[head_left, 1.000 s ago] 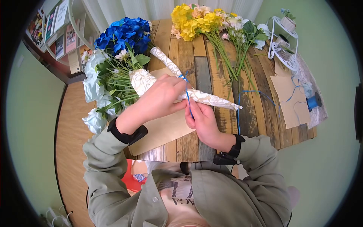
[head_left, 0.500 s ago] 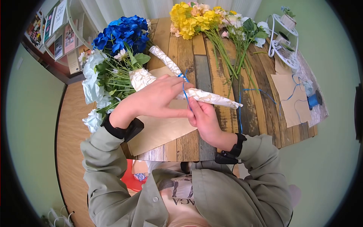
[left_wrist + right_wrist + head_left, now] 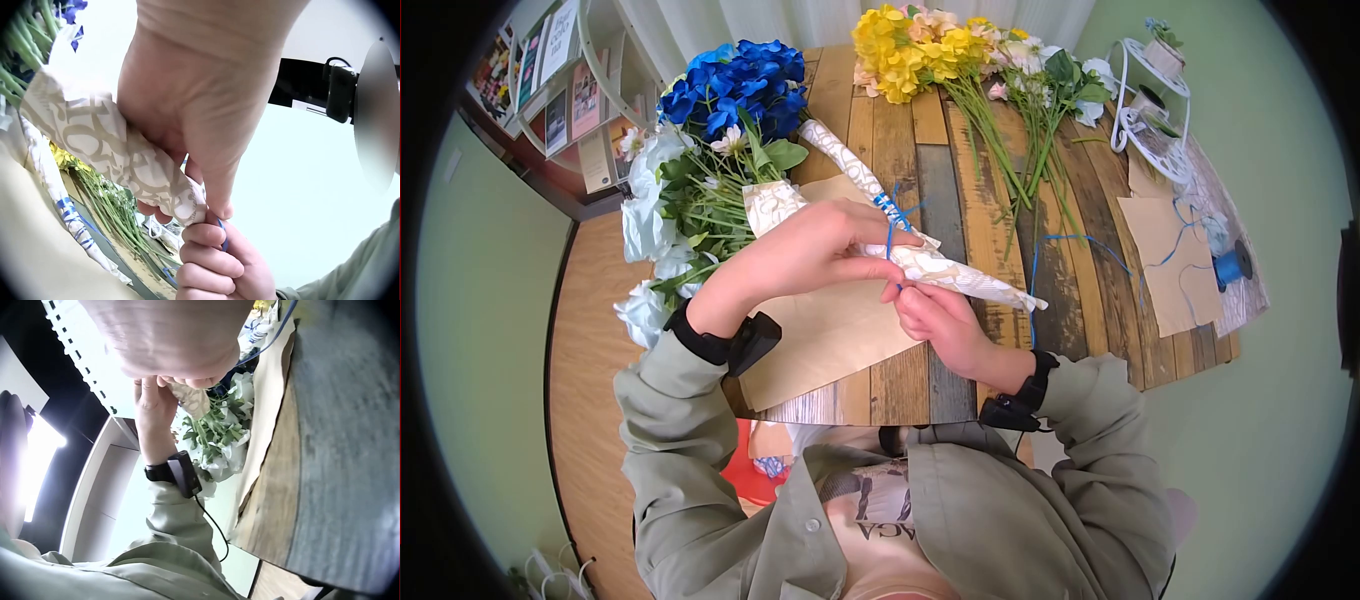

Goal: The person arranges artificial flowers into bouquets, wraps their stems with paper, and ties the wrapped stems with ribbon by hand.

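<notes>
My left hand (image 3: 805, 250) grips the stem end of a bouquet of pale blue roses (image 3: 645, 225), wrapped in white paper with a beige pattern (image 3: 970, 275). In the left wrist view its fingers curl round the wrapper (image 3: 112, 144), thumb at the lower edge. Right beside that thumb, my right hand (image 3: 948, 328) pinches a thin blue ribbon (image 3: 891, 240) with its fingers folded in. Behind lies a second bouquet of dark blue hydrangeas (image 3: 735, 90); its patterned paper handle (image 3: 840, 155) is bound with blue ribbon. Part of the held wrapper is hidden under my left hand.
Brown kraft paper (image 3: 830, 350) lies beneath the hands on the wooden table (image 3: 895, 385). Yellow flowers (image 3: 890, 50) and white ones with long green stems (image 3: 1025, 160) lie at the back. On the right are a ribbon spool (image 3: 1232, 265), more kraft paper (image 3: 1165, 265) and a white stand (image 3: 1170, 160).
My left thumb, stretched toward the right hand half a second ago, has drawn back beside the wrapper. The right hand has shifted slightly down and right, and the wrapper's tip has dipped a little.
</notes>
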A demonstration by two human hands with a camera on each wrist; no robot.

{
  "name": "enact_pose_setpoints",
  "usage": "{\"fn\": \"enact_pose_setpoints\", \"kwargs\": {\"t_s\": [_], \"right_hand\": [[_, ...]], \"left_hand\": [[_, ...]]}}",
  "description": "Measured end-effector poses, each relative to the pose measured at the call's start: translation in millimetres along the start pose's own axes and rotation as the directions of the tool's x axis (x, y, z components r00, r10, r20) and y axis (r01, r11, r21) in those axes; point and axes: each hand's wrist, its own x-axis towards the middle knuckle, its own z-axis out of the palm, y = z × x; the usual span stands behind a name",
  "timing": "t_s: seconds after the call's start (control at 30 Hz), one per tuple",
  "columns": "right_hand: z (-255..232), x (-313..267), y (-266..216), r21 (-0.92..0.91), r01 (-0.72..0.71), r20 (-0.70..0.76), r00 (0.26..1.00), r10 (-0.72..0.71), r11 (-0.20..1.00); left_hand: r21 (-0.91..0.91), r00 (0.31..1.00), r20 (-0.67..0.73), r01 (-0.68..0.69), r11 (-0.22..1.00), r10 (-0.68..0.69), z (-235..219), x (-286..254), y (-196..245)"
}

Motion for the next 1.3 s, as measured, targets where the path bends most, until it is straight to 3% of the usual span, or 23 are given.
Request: {"fn": "enact_pose_setpoints", "kwargs": {"t_s": [0.07,0.13,0.23,0.3,0.37,0.43,0.5,0.6,0.63,0.67,0.73,0.77,0.8,0.83,0.9,0.93,0.97,1.0,1.03,1.13,1.17,1.2,1.3], "right_hand": [[-4.3,-3.9,-6.3,-0.085,-0.006,0.054,0.998,0.011,0.996],[-12.4,4.9,-19.4,-0.357,-0.063,0.124,0.986,0.114,0.932],[-76.8,55.7,16.7,-0.419,0.019,0.097,0.995,0.024,0.908],[-71.8,53.8,-58.9,-0.447,-0.28,0.094,0.93,0.356,0.85],[-52.7,48.5,-104.1,-0.596,-0.17,0.081,0.96,0.269,0.785],[-15.1,16.3,-128.0,-0.889,0.111,0.145,0.989,0.042,0.445],[14.0,-26.4,-118.7,-0.913,0.337,0.366,0.926,-0.096,-0.229],[38.1,-43.3,-75.8,-0.934,0.281,0.288,0.958,0.004,-0.22],[25.4,-33.0,-53.0,-0.951,0.224,0.239,0.97,0.046,0.215],[6.9,-20.7,-29.1,-0.788,0.112,0.219,0.97,0.105,0.606],[-62.6,18.5,12.8,-0.663,0.129,0.299,0.949,0.102,0.738],[-59.0,37.0,-23.4,-0.08,-0.479,-0.064,0.878,0.475,0.874],[-78.8,49.0,-29.6,-0.163,-0.362,-0.033,0.932,0.362,0.918],[-81.6,54.0,-63.0,-0.208,-0.298,0.109,0.939,0.325,0.931],[-53.8,51.2,-106.3,-0.274,-0.304,0.118,0.931,0.346,0.912],[-32.7,42.8,-118.6,-0.583,-0.146,0.085,0.967,0.239,0.799],[-16.5,31.2,-125.8,-0.822,0.008,0.093,0.988,0.122,0.569],[-3.9,11.6,-125.8,-0.929,0.281,0.264,0.959,-0.099,0.241],[7.5,-11.5,-119.5,-0.876,0.456,0.482,0.844,-0.236,-0.161],[28.6,-51.1,-87.6,-0.928,0.345,0.362,0.923,-0.132,-0.139],[26.3,-48.5,-69.8,-0.897,0.196,0.22,0.975,0.016,0.396],[18.8,-45.1,-52.4,-0.61,-0.075,0.162,0.963,0.217,0.789],[-42.3,-1.6,-26.5,-0.296,-0.395,0.054,0.902,0.427,0.87]], "left_hand": [[-0.009,1.0,-0.009,-0.02,1.0,0.02,-0.4,-4.4,1.8],[-0.026,0.999,-0.014,-0.038,0.999,0.038,-2.4,-5.9,4.3],[-0.051,0.997,0.033,-0.072,0.996,0.073,-2.6,-7.1,12.4],[0.02,0.989,0.073,0.131,0.991,-0.132,1.0,-6.7,19.4],[0.024,0.995,0.018,0.101,0.995,-0.102,9.6,-1.5,10.1],[0.027,0.997,-0.038,0.074,0.997,-0.073,12.7,2.1,2.3],[0.044,0.986,-0.153,0.068,0.997,-0.061,13.0,8.8,-2.1],[-0.064,0.982,-0.155,0.101,0.993,-0.11,7.3,13.2,-1.2],[-0.058,0.983,-0.153,0.094,0.994,-0.102,4.6,11.3,2.2],[-0.055,0.987,-0.111,0.107,0.993,-0.113,1.2,8.1,6.5],[-0.049,0.988,-0.072,0.13,0.99,-0.133,0.3,3.6,10.1],[-0.032,0.996,-0.022,0.088,0.996,-0.088,2.2,0.6,10.2],[-0.02,0.999,0.032,0.045,0.999,-0.044,4.9,-2.8,10.3],[-0.022,0.998,0.035,0.052,0.998,-0.051,8.0,-3.8,10.0],[-0.019,0.994,0.012,0.105,0.994,-0.105,13.6,0.2,6.7],[0.019,0.994,-0.016,0.106,0.994,-0.105,14.6,1.4,5.1],[0.017,0.994,-0.017,0.106,0.994,-0.106,13.5,2.9,5.6],[0.015,0.993,-0.085,0.082,0.997,-0.08,11.9,4.8,6.8],[0.015,0.986,-0.154,0.058,0.998,-0.055,10.9,6.7,6.8],[0.009,0.986,-0.167,0.01,1.0,-0.008,5.5,7.8,-1.4],[0.01,0.986,-0.166,0.007,1.0,-0.005,3.4,6.6,0.6],[-0.014,0.986,-0.165,0.02,1.0,-0.022,0.4,4.6,6.0],[-0.044,0.992,-0.128,0.002,0.999,-0.008,-0.1,-4.6,9.7]]}}
